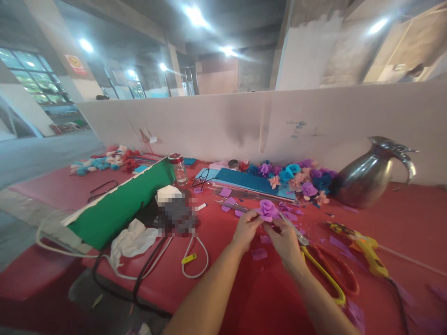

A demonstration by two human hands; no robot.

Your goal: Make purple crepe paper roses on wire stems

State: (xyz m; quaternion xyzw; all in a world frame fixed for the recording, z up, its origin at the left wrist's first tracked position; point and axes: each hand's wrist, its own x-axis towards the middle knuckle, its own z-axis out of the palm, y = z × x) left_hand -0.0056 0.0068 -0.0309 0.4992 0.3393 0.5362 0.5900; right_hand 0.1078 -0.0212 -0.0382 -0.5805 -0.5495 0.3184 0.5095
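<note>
A purple paper flower [268, 210] with ruffled petals is held up between my two hands. The thumb and fingers of my left hand [246, 228] pinch its left lower edge. From the other side, my right hand [287, 242] closes its fingers at the flower's underside; the exact grip is partly hidden. Scissors with one yellow and one red handle [326, 274] lie just right of my right hand, their blades partly behind it. Purple paper scraps [259, 254] are scattered around and below the hands.
Finished paper flowers [296, 177] are heaped behind, beside blue sheets [244, 180]. At right are a yellow glue gun [372, 256] with a cord and a metal jug [365, 174]. A green board [122, 204], a glass jar [179, 170], crumpled tissue [132, 239] and cables stand left on the red table.
</note>
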